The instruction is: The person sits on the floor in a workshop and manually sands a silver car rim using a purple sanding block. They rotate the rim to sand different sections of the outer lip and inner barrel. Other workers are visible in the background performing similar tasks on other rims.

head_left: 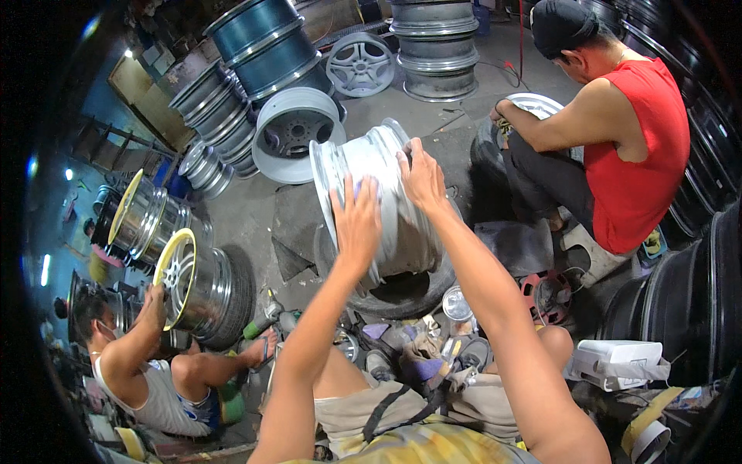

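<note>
Head view: at far left, a white-shirted co-worker with a hand on a yellow-edged wheel. At centre, left hand laid flat, fingers apart, with a purple scrap partly hidden beneath, on a silver wheel standing on edge over a black tyre. At its right rim, right hand with fingers bent; cannot tell whether clamped. Farther right, a red-shirted co-worker bent over another wheel.
</note>
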Motion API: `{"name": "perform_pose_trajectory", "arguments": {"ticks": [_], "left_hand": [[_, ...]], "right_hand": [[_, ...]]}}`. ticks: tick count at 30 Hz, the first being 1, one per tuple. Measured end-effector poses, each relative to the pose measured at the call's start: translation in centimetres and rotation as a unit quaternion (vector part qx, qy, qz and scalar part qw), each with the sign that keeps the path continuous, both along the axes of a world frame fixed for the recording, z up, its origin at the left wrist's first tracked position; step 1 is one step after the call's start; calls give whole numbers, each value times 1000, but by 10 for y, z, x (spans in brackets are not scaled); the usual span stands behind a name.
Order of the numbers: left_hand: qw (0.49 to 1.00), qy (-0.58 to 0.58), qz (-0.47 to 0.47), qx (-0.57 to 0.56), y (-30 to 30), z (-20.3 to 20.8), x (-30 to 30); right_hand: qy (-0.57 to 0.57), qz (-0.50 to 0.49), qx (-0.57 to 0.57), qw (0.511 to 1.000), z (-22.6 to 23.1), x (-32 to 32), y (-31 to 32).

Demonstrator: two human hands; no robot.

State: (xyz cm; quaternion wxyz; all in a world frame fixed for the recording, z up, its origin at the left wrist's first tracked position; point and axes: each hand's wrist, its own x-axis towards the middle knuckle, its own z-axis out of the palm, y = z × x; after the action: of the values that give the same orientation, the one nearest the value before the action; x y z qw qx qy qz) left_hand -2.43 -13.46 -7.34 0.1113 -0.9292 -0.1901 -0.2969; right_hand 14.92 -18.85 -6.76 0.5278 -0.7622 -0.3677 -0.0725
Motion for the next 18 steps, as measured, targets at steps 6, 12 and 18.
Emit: {"name": "perform_pose_trajectory", "arguments": {"ticks": [6,12,18], "left_hand": [[999,29,-7,41,7,17,1],[1000,12,-3,10,-6,-10,-12],[1000,14,-5,13,25,22,16]], "right_hand": [[8,9,-6,1000,3,-12,-3],[23,13,-13,1000,7,-6,-8],[15,17,0,1000,8,-13,-3]]}}
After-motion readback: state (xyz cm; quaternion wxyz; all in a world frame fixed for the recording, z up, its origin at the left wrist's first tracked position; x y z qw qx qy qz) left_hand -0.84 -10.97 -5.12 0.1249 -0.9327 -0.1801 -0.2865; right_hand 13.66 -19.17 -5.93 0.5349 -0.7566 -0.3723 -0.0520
